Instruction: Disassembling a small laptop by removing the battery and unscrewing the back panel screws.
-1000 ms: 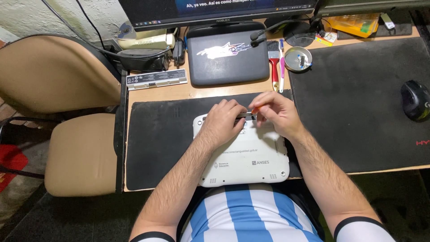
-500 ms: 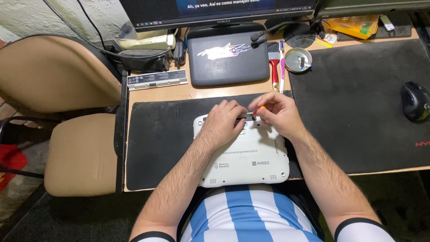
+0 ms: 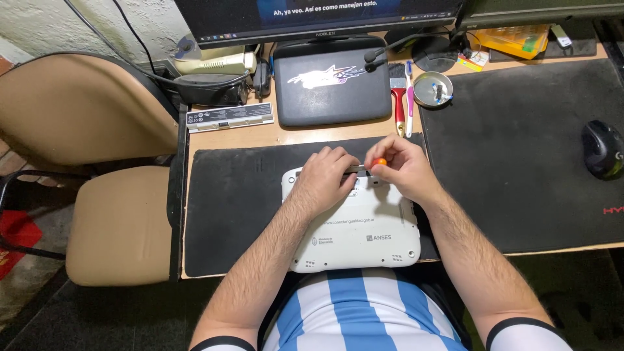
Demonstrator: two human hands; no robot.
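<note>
A small white laptop lies upside down on a black desk mat in front of me. My left hand rests flat on its far edge, fingers over the open slot along the back. My right hand pinches a small orange-handled tool at the same edge, just right of the left fingers. The tool's tip is hidden between my fingers.
A dark closed laptop sits behind, under a monitor. A long battery pack, a red brush, a pen and a small round tin lie nearby. A black mouse is far right; a tan chair left.
My right hand has turned slightly, and the orange handle now shows between its fingers. Both hands stay at the white laptop's far edge.
</note>
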